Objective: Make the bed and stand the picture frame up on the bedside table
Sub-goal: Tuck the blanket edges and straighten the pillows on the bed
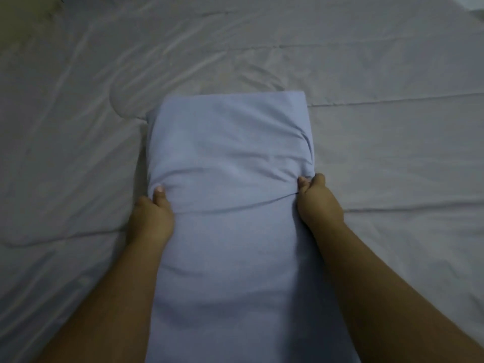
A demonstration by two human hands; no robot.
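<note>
Seen from above, by a camera on the person's head, a long pillow (pixel 230 153) in a pale blue case lies lengthwise down the middle of the view. Its far short end points away and its near end runs out of the bottom edge. Two bare forearms (pixel 379 271) reach in from the lower corners and take hold of the pillow on its long sides, roughly halfway along its visible length. The left hand (pixel 150 218) grips the left edge: its thumb (pixel 159 191) presses on top of the fabric, nail showing, while the other fingers are curled round the side and hidden underneath. The right hand (pixel 318 203) grips the right edge a little further from the camera, its thumb and curled fingers bunched together and pinching a fold of the case. Between the two hands the fabric is pulled into creases that cross the pillow from one side to the other, and the pillow narrows slightly along that line. Beneath and around it spreads a pale grey quilt (pixel 392 74), rumpled, with stitched seams and soft wrinkles, filling almost the whole view. The far end of the pillow sits over the quilt near the centre of the view; whether it rests on the quilt or is lifted just clear of it cannot be told. A dark olive patch (pixel 23 14) shows in the top left corner, too dim to identify.
</note>
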